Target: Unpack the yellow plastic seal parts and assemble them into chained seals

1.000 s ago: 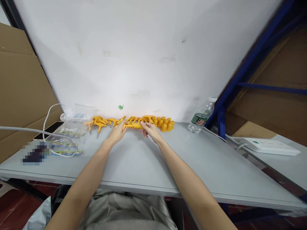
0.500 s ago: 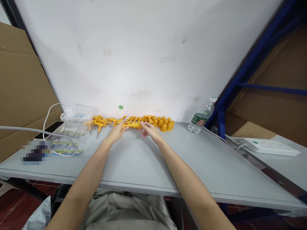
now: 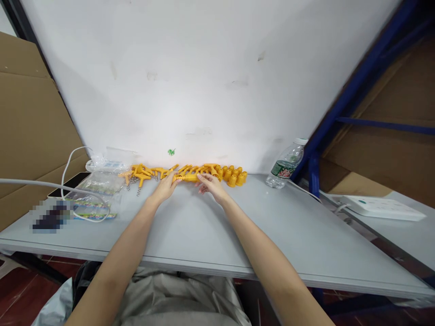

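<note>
Just above the table, I hold a yellow plastic corkscrew (image 3: 189, 178) sideways between my two hands. The fingers of my left hand (image 3: 164, 189) are closed round its left end and hide part of it. At the other end, the thumb and fingers of my right hand (image 3: 212, 187) pinch the yellow body. Behind my hands lies a row of yellow corkscrews (image 3: 185, 169) against the white board. To the left, loose T-shaped handles with metal spirals (image 3: 140, 176) lie in a pile. Several yellow cup-shaped sleeves (image 3: 232, 179) stand to the right of my right hand.
Clear plastic bags (image 3: 102, 181), a phone (image 3: 73, 182) and a white cable (image 3: 64, 174) lie at the left. A plastic bottle (image 3: 286, 165) leans at the back right, near a blue frame (image 3: 313, 174) and a white power strip (image 3: 382, 208). Upright stands a white board (image 3: 217, 90).
My right hand has shifted slightly left along the corkscrew, its fingers repositioned at the end. The left hand stays nearly still.
</note>
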The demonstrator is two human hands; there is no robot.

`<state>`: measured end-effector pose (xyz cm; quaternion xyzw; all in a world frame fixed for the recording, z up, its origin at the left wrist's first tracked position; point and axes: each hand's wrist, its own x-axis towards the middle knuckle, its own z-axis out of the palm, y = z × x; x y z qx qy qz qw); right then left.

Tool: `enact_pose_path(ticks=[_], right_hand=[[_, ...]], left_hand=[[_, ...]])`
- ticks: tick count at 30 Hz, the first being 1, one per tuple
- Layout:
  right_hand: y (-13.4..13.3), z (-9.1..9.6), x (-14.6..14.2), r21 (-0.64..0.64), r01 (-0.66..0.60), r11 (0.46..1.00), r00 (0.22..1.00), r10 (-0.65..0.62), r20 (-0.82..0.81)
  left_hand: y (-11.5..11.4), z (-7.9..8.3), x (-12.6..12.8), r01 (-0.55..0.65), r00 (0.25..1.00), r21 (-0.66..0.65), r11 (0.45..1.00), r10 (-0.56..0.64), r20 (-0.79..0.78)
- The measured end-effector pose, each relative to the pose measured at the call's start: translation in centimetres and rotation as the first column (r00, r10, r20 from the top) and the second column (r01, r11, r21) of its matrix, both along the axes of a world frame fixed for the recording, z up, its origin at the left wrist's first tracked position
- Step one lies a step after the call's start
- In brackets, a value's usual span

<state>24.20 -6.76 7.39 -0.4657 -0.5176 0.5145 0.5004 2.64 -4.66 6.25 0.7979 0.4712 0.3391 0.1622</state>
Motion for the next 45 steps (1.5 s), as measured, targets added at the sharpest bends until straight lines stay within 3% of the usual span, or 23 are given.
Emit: enact_pose_path(ticks=[5, 8, 10, 12, 14, 19, 24, 27, 35, 45], right_hand=[[0.9, -1.3, -0.2, 0.017, 0.044, 0.999, 0.982, -0.040, -0.184], [1.8, -2.5, 0.5, 0.193, 0.200, 0.960, 0.974, -0.174, -0.145], [2.5, -3.3, 1.4, 0.381, 0.287, 0.879, 0.951, -0.311, 0.000], [3.0, -4.0, 2.4, 0.560, 0.282, 0.779, 0.860, -0.464, 0.212], [3.5, -4.6, 3.2, 0.663, 0.186, 0.725, 0.713, -0.564, 0.416], [4.3, -5.5, 3.8, 0.666, 0.018, 0.746, 0.354, -0.627, 0.693], [4.4, -6.0, 3.4, 0.659, -0.001, 0.752, 0.183, -0.647, 0.740], [4.6, -6.1, 3.4, 0.651, 0.016, 0.759, 0.148, -0.646, 0.749], [5.0, -6.0, 3.4, 0.650, 0.038, 0.759, 0.148, -0.648, 0.747], [5.1, -6.2, 3.7, 0.630, 0.092, 0.772, 0.198, -0.634, 0.748]], left_hand=[[0.2, -0.8, 0.0, -0.030, 0.997, 0.019, 0.999, 0.028, 0.069], [0.3, -1.3, 0.0, -0.022, 0.999, 0.061, 0.998, 0.019, 0.046], [0.3, -1.5, 0.1, -0.013, 1.000, 0.100, 0.995, 0.013, 0.008], [0.3, -1.6, 0.2, -0.008, 0.999, 0.108, 0.994, 0.011, -0.032], [0.3, -1.7, 0.4, -0.001, 0.998, 0.086, 0.996, 0.007, -0.064], [0.3, -1.8, 0.6, 0.007, 0.996, 0.048, 0.999, -0.002, -0.094], [0.3, -1.9, 0.6, 0.007, 0.993, 0.022, 1.000, -0.005, -0.118], [0.3, -2.0, 0.6, 0.015, 0.991, 0.011, 1.000, -0.013, -0.130], [0.2, -2.2, 0.7, 0.029, 0.990, -0.004, 1.000, -0.029, -0.140], [0.2, -2.2, 0.7, 0.037, 0.992, -0.007, 0.999, -0.037, -0.117]])
